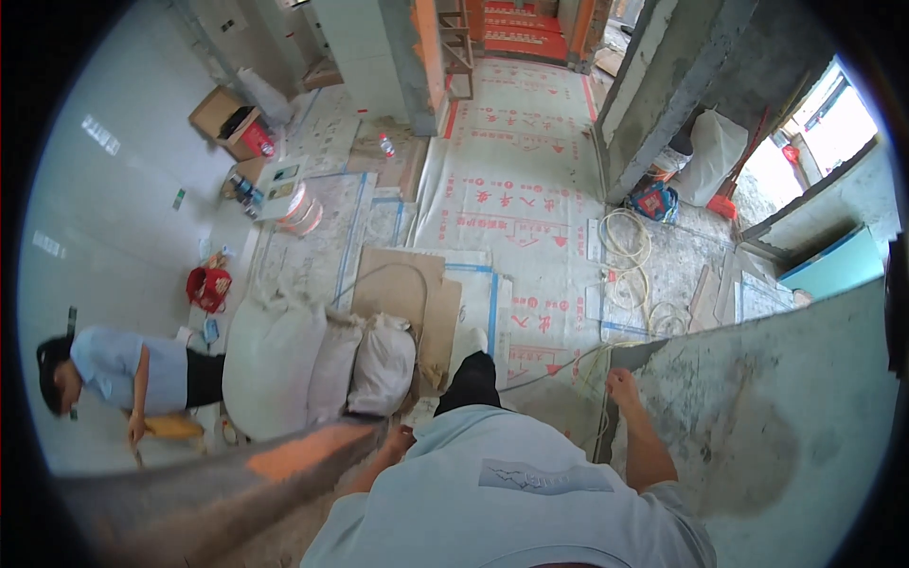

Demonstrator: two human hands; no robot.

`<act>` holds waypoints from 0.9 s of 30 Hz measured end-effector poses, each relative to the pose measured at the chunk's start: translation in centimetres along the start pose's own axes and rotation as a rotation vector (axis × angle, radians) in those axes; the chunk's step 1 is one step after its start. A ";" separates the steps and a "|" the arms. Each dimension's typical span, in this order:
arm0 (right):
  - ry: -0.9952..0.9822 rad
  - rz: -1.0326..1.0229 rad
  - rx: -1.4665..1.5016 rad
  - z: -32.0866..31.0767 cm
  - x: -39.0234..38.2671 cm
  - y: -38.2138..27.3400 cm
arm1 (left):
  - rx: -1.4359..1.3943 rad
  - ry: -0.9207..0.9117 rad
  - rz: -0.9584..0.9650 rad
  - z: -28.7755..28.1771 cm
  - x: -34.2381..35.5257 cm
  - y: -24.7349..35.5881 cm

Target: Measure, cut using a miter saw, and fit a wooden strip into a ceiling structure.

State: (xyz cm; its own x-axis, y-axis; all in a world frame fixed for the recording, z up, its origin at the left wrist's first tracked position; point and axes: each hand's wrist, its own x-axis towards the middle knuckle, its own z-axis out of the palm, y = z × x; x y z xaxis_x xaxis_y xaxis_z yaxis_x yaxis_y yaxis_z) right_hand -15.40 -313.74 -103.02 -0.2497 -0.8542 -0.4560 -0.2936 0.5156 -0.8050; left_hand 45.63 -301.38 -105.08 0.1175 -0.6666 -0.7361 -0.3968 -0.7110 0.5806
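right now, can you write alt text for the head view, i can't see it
In an unfinished room, the wearer's left hand is near white sacks and their right hand beside a rough grey wall. Printed sheeting lies ahead; at left is another person in light blue.

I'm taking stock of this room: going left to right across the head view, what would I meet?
Co-worker in a light blue shirt, white bucket with red markings, left hand, white shoe, right hand, tall white sack near the window opening, teal board.
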 end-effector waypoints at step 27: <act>0.372 0.369 -0.119 -7.5 50.7 -20.0 | 0.283 -0.371 0.316 -6.3 63.7 68.9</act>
State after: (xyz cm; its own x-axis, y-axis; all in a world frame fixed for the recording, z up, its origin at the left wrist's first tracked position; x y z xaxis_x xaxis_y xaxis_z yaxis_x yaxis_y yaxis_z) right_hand -29.09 -366.90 -107.21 -0.6597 -0.5446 -0.5178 -0.2218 0.7994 -0.5583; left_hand 31.50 -394.27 -109.75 -0.3549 -0.6775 -0.6443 -0.5953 -0.3676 0.7145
